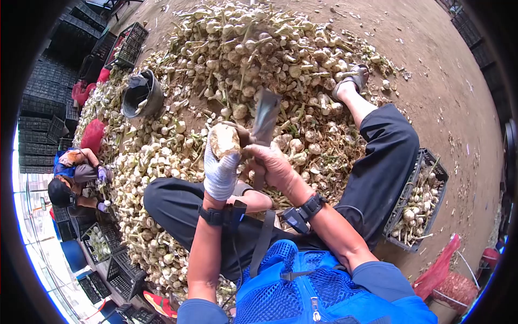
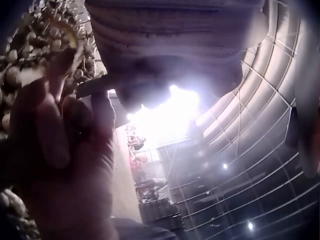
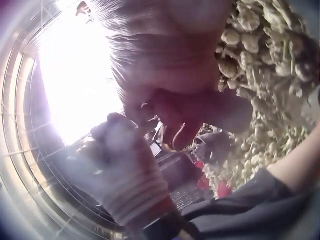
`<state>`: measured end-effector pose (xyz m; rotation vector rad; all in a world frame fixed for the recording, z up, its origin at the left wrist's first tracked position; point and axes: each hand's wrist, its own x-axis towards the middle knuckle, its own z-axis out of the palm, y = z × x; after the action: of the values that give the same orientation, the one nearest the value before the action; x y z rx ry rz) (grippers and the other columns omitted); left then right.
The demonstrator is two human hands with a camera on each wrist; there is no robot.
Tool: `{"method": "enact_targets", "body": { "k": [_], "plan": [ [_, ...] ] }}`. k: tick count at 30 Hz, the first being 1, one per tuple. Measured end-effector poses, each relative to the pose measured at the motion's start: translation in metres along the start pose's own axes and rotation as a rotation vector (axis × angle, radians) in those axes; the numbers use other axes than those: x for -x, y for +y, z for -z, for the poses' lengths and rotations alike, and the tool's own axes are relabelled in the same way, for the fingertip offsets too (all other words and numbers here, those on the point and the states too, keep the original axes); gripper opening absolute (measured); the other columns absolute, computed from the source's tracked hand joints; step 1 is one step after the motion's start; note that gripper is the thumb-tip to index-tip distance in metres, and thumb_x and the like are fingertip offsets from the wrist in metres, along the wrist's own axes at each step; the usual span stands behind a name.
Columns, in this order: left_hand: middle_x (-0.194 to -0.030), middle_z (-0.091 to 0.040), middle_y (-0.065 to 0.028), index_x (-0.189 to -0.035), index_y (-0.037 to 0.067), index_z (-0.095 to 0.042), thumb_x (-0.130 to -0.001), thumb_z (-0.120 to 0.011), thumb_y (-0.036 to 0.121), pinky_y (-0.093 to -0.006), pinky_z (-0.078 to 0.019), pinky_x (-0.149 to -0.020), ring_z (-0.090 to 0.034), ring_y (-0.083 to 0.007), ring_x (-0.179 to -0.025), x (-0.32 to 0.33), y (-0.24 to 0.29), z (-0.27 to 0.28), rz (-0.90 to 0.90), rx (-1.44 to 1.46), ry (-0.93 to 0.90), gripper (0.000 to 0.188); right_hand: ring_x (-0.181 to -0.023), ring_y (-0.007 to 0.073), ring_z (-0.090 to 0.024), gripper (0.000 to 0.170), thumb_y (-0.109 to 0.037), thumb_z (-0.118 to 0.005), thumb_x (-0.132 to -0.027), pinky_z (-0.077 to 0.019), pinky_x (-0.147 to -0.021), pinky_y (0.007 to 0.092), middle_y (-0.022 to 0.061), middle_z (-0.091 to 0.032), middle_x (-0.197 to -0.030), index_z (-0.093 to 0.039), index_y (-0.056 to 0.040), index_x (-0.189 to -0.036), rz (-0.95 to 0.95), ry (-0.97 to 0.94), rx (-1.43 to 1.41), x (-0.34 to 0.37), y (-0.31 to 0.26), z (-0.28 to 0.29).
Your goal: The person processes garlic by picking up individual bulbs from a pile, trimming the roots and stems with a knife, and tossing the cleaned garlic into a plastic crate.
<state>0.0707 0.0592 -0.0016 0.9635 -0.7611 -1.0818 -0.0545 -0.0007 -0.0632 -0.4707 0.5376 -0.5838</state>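
My left hand [image 1: 220, 170], in a white knitted glove, is raised over the lap with its fingers curled around garlic [image 1: 225, 141], pale with brown stains. Close beside it, my bare right hand [image 1: 276, 166] grips a flat grey blade [image 1: 267, 116], which points up and away toward the heap and is blurred. The two hands meet at the fingertips, where a brownish piece sits between them. In the left wrist view the right hand's curled fingers [image 2: 60, 125] show around a flat bar [image 2: 92, 87]. The gloved hand [image 3: 120, 170] appears as a fist in the right wrist view.
A large garlic heap [image 1: 237, 54] rises ahead, and more bulbs [image 1: 154, 210] spread left. A dark bucket [image 1: 143, 94] stands among them. At the right knee is a black crate [image 1: 389, 229] of garlic. Another person [image 1: 75, 173] crouches at left, near stacked crates [image 1: 46, 81].
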Motion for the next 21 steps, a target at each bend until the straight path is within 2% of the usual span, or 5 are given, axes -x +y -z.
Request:
{"method": "enact_targets", "body": {
  "k": [4, 9, 14, 16, 21],
  "plan": [
    [-0.127, -0.058, -0.0132, -0.141, 0.003, -0.042, -0.074, -0.077, 0.008, -0.0390, -0.0475, -0.102, -0.059, -0.0246, -0.115, -0.004, 0.019, 0.005, -0.240, -0.444, 0.128, 0.076, -0.048, 0.0039, -0.047, 0.010, -0.014, -0.071, -0.090, -0.0533, -0.054, 0.0250, -0.0058, -0.054, -0.063, -0.066, -0.0056, -0.086, 0.186, -0.004, 0.104, -0.004, -0.024, 0.015],
    [-0.107, -0.062, -0.0131, -0.109, 0.014, -0.070, -0.069, -0.082, 0.008, -0.0372, -0.0528, -0.085, -0.063, -0.0320, -0.097, -0.006, 0.010, 0.015, -0.320, -1.411, -0.006, 0.042, -0.057, 0.0029, -0.055, 0.016, -0.015, -0.069, -0.092, -0.0527, -0.053, 0.0243, -0.0045, -0.058, -0.068, -0.063, -0.0035, -0.082, 0.412, 0.130, 0.437, -0.003, -0.041, 0.010],
    [-0.095, -0.065, -0.0110, -0.102, 0.008, -0.072, -0.074, -0.079, 0.006, -0.0330, -0.0518, -0.080, -0.064, -0.0245, -0.087, -0.009, 0.000, 0.020, -0.193, -1.212, 0.145, 0.028, -0.060, 0.0092, -0.059, 0.014, -0.010, -0.069, -0.087, -0.0491, -0.055, 0.0310, -0.0005, -0.061, -0.070, -0.062, -0.0018, -0.080, 0.502, 0.134, 0.742, 0.004, -0.054, 0.011],
    [-0.094, -0.063, -0.0103, -0.103, 0.008, -0.072, -0.076, -0.078, 0.009, -0.0326, -0.0520, -0.074, -0.064, -0.0234, -0.083, -0.008, -0.012, 0.032, -0.098, -0.949, 0.128, 0.027, -0.061, 0.0229, -0.060, 0.011, -0.005, -0.068, -0.082, -0.0483, -0.057, 0.0361, 0.0079, -0.060, -0.072, -0.060, -0.0012, -0.077, 1.010, 0.099, 1.177, -0.003, -0.050, 0.011],
    [-0.087, -0.068, -0.0002, -0.110, 0.004, -0.070, -0.085, -0.076, 0.015, -0.0186, -0.0444, -0.060, -0.056, -0.0036, -0.066, 0.001, 0.005, 0.017, 0.331, -0.476, 0.163, 0.028, -0.070, 0.0383, -0.062, 0.012, -0.010, -0.069, -0.079, -0.0495, -0.063, 0.0424, 0.0172, -0.061, -0.075, -0.060, -0.0025, -0.077, 0.859, 0.165, 1.248, -0.010, -0.009, 0.034]
  ]
}}
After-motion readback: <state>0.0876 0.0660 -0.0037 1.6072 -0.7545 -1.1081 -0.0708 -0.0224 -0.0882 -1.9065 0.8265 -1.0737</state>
